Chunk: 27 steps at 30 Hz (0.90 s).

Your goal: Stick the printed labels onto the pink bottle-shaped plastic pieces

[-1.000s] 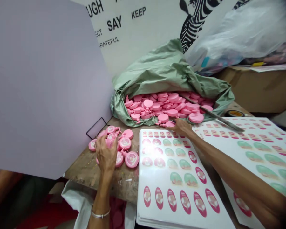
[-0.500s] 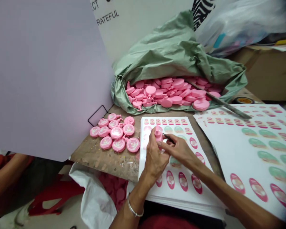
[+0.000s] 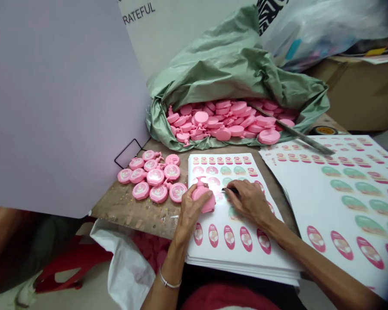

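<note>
My left hand (image 3: 190, 209) grips a round, flat pink plastic bottle (image 3: 204, 199) with a small pump-shaped top. It holds the bottle just above the left part of a stack of sticker sheets (image 3: 226, 269). A thin dark tool with a pointed tip (image 3: 228, 190) is pinched in my right hand (image 3: 249, 202); its exact kind is unclear. The tip is at the printed stickers, right of the bottle. Left of the stack, several pink bottles with round picture labels (image 3: 155, 177) lie grouped on the wooden table (image 3: 116, 206).
A green sack (image 3: 213, 82) full of plain pink bottles (image 3: 223, 134) lies at the back, a long strip (image 3: 310, 141) sticking out. More sticker sheets (image 3: 297, 181) lie at right, near a tape roll (image 3: 323, 130). A white sack (image 3: 126, 258) hangs below the table; another person's arm (image 3: 1, 232) shows at left.
My hands have moved apart. The bottle has gone left and down and turned its broad face to view, while the tool's tip has come away from it to the sticker sheet.
</note>
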Each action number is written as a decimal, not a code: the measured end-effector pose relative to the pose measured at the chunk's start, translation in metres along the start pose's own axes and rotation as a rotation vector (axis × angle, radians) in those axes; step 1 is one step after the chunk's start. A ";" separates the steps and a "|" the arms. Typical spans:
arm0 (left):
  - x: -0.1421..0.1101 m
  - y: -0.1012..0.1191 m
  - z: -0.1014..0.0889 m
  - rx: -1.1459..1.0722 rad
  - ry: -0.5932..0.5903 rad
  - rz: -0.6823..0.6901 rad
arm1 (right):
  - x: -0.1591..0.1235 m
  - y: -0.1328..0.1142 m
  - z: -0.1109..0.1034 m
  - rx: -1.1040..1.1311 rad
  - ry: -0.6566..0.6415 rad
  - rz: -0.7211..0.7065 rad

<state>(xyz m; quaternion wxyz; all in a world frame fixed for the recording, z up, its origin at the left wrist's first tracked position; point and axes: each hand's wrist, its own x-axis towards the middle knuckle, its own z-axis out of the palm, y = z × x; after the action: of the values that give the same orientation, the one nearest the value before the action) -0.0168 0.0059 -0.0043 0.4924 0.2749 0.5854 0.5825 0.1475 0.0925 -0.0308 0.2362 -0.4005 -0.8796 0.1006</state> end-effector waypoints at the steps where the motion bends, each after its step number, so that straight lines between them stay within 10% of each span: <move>1: 0.000 -0.002 0.000 0.006 0.000 -0.009 | -0.001 -0.001 0.002 -0.027 0.020 -0.021; 27: 0.002 -0.011 -0.006 0.057 -0.018 0.012 | -0.003 -0.004 0.007 0.020 0.025 0.034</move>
<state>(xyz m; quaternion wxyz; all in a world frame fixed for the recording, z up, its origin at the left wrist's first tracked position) -0.0201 0.0035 -0.0159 0.4862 0.2977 0.5954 0.5661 0.1427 0.0879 -0.0365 0.2492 -0.4143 -0.8686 0.1086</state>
